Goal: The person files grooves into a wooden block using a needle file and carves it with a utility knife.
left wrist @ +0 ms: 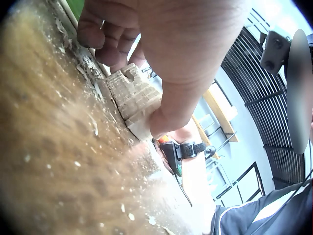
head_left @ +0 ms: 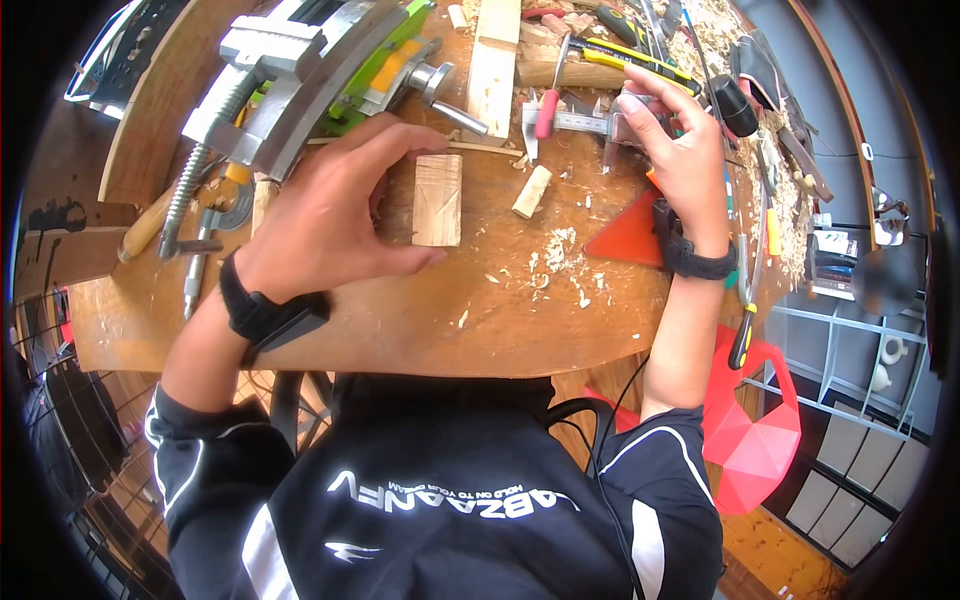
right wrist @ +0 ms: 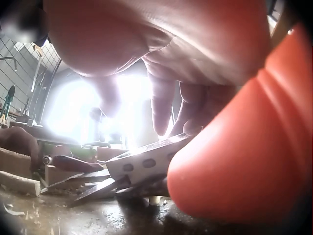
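Observation:
A small wooden block stands on the workbench, with a notch in its top in the left wrist view. My left hand curves around it, thumb and fingers spread wide on opposite sides with gaps visible from above. In the left wrist view the thumb overlaps one end of the block. A caliper with a long metal jaw lies farther to the right. Over its body hovers my right hand, thumb and index finger apart. The fingertips reach down close to the caliper in the right wrist view.
A metal vise occupies the left back. Near the middle lie a short wood offcut and shavings. An orange triangle sits under my right wrist. A red-handled tool crosses the caliper; a yellow cutter lies behind.

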Demonstrator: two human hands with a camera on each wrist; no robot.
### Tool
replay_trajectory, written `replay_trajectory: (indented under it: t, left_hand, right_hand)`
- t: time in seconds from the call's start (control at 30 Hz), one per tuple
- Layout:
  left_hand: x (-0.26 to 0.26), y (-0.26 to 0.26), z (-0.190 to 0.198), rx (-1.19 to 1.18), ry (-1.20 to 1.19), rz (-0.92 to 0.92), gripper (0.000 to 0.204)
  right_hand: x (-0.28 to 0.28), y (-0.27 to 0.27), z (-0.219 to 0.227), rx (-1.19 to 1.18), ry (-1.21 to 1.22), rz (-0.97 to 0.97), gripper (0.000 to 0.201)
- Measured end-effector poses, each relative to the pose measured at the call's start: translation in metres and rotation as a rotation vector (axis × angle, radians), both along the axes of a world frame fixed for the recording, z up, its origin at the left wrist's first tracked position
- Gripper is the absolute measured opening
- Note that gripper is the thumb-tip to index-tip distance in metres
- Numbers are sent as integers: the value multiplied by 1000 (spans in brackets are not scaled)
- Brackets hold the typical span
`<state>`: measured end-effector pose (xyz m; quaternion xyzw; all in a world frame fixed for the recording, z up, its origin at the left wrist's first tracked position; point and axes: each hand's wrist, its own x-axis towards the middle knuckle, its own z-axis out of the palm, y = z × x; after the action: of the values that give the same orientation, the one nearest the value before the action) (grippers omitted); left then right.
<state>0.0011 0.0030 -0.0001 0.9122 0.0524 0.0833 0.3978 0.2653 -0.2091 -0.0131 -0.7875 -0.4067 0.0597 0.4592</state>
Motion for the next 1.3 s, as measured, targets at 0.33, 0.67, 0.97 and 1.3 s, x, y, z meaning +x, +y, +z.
replay_trajectory:
  t: [0.33, 0.67, 0.97, 1.3]
  left_hand:
    - [0, 6, -20, 24, -165, -26, 70]
    - [-3, 4, -5, -19, -56, -47, 64]
    - [-3, 5, -9, -15, -100, -34, 62]
    - [1, 6, -25, 8, -255, -24, 62]
  right_hand:
    - [21, 3, 38, -144, -156, -7, 44]
    - [102, 1, 3, -415, -432, 25, 43]
    - [94, -12, 9, -315, -432, -62, 37]
    - [4, -9, 52, -13, 425, 229, 35]
